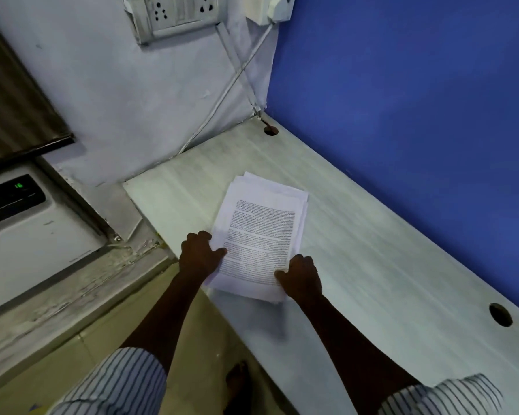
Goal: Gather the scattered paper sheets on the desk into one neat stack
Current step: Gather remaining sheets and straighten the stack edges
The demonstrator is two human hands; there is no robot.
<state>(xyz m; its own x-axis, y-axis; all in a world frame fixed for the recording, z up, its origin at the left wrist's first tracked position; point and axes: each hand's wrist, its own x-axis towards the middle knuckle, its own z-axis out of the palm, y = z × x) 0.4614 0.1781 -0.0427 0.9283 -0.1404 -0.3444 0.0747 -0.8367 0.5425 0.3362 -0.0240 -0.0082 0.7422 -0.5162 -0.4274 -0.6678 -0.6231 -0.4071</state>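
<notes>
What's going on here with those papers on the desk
A person is gathering paper sheets into one pile on a pale desk. The left hand grips the pile's left edge and the right hand grips its near right corner. The sheets are together but not squared: edges fan out at the far end, and the near end slightly overhangs the desk's edge. No loose sheets show elsewhere on the desk.
</notes>
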